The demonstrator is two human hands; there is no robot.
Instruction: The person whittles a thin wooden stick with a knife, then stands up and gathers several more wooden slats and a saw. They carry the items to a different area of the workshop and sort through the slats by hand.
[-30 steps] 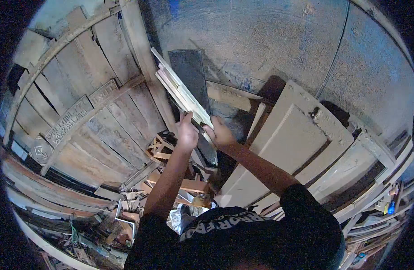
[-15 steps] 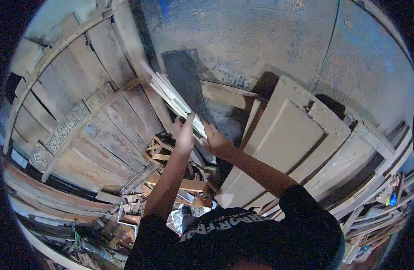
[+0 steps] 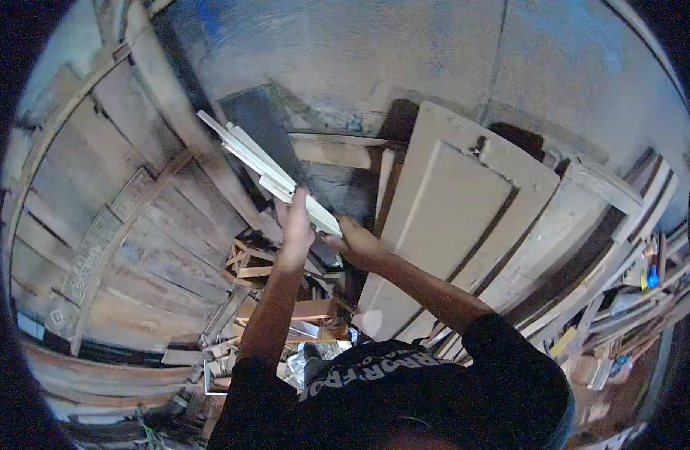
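Your left hand and right hand both grip a bundle of pale wooden slats, raised before the dark board.

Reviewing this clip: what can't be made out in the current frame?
Head view only:
- bundle of wooden strips: count unclear, strips overlap; its lower end is covered by the left hand and right hand.
- carved lettering on the wall board: too small and warped to read.
- scrap pile: partly behind the left arm.
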